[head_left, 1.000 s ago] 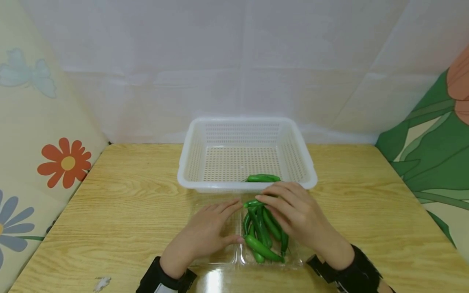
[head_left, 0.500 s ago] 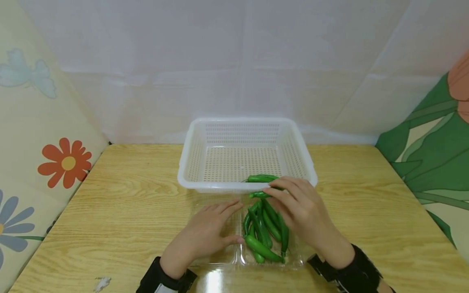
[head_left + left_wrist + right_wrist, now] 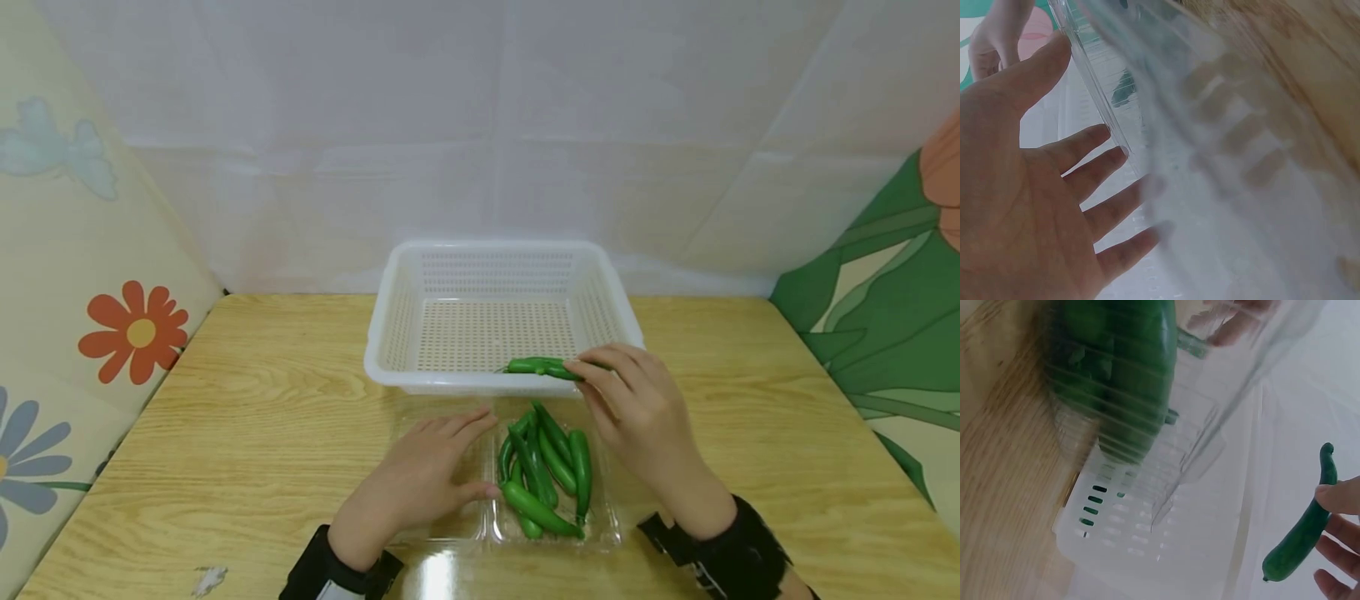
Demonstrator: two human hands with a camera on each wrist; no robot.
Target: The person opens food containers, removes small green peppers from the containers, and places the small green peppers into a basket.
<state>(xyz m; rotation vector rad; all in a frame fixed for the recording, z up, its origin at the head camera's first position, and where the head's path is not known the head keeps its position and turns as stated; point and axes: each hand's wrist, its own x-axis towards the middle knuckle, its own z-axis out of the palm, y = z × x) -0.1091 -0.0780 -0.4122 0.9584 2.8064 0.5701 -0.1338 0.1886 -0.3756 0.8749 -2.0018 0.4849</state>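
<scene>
My right hand (image 3: pixel 645 408) pinches a green chili pepper (image 3: pixel 1291 550) between thumb and fingers, above the front rim of the white basket (image 3: pixel 378 350). Another green pepper (image 3: pixel 522 365) lies inside that basket along its front wall, partly behind the held one. My left hand (image 3: pixel 420 471) has its fingers spread and extended, and its fingertips touch the clear plastic container (image 3: pixel 1094 87). Several green peppers (image 3: pixel 538 512) are piled in the container's right half (image 3: pixel 603 533). In the right wrist view, the piled peppers (image 3: pixel 1116 369) show through the clear wall.
The wooden table (image 3: pixel 247 417) carries the basket directly behind the clear container. A pale, torn-looking patch (image 3: pixel 208 581) marks the table at front left. White cloth (image 3: pixel 315 200) hangs behind, with flower-printed panels (image 3: pixel 45 250) at the sides.
My right hand has lifted a pepper from the pile, moving up and away to the basket's front rim. The left hand has stayed in place.
</scene>
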